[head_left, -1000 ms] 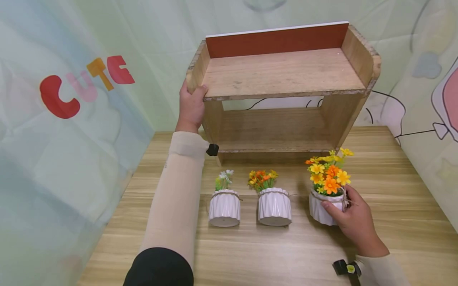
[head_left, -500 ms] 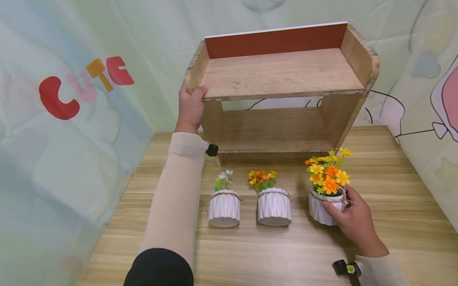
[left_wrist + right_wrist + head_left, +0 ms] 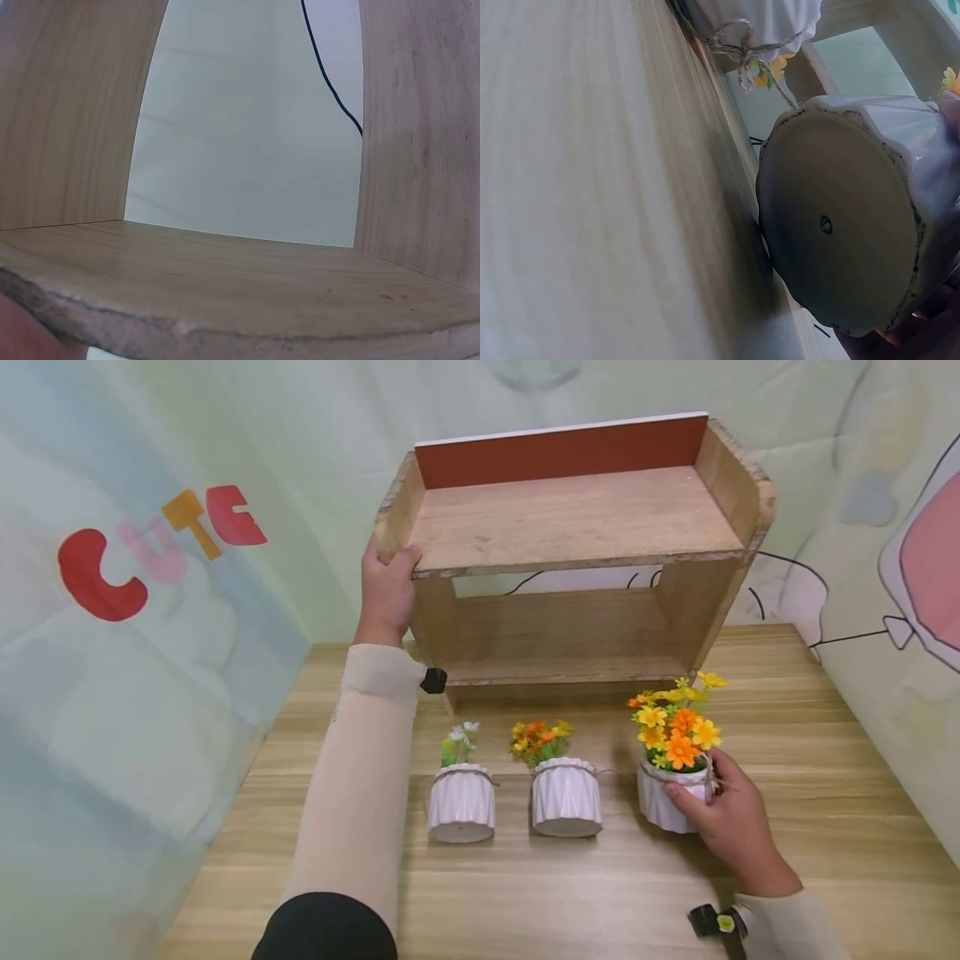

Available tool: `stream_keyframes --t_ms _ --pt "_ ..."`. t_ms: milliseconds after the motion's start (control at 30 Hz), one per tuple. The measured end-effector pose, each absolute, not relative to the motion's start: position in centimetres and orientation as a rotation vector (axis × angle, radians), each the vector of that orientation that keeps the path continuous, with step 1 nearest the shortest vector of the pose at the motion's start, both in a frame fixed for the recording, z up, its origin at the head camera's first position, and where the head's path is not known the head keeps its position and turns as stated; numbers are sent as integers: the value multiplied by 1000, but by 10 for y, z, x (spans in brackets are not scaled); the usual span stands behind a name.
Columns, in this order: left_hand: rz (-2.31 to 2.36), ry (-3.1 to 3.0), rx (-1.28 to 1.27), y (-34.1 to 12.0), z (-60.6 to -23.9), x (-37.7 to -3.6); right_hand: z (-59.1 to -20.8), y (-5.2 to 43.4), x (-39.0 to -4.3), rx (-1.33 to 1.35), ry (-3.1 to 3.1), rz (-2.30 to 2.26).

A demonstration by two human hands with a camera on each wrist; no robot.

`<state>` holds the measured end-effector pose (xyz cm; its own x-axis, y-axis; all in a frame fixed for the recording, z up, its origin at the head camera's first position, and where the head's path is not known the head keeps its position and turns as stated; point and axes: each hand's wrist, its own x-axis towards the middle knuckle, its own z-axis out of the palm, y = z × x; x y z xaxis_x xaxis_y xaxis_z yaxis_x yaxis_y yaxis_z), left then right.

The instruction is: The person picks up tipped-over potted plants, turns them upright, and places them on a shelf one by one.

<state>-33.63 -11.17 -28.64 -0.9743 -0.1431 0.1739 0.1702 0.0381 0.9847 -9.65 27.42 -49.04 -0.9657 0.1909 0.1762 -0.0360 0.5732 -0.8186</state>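
My left hand point(image 3: 386, 593) is gripping the wooden shelf's point(image 3: 577, 518) left corner; my right hand point(image 3: 731, 827) is clamping the orange-flowered white pot point(image 3: 667, 793), tilting it off the worktop point(image 3: 810, 777).

The word "CUTE" stands in coloured letters on the backdrop sheet point(image 3: 150, 635).

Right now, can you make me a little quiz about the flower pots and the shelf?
1. How many flower pots are there?
2. True or false: the left hand grips the wooden shelf.
3. Which pot does the right hand hold: A the left pot, B the middle pot, C the right pot?

Key: 1. Three. 2. True. 3. C; the right wrist view shows its base off the table.
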Motion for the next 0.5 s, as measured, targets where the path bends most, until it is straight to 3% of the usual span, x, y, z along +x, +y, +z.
stream_keyframes --t_ms 500 --pt "-2029 -2065 -70 -112 -289 -339 -493 276 -98 -133 -2556 1379"
